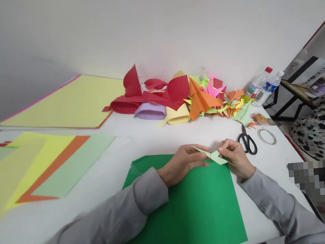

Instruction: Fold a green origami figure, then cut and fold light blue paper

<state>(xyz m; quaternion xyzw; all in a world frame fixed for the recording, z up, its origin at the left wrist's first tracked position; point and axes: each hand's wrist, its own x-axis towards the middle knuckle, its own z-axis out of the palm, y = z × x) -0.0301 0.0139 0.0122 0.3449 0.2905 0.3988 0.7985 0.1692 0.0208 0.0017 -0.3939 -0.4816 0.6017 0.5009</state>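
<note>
gray sleeves (150, 191) are stretched over a green sheet (198, 210), which could be creased or dragged askew should weight be put on it by the left forearm. near the right hand (235, 155), scissors (247, 141) could be knocked by a careless swing. by that hand's thumb and fingers, and by those of the left hand (183, 164), a pale green folded paper (219, 158) is pinched above the sheet's far right part; its thin tip could be torn if tugged unevenly.
</note>
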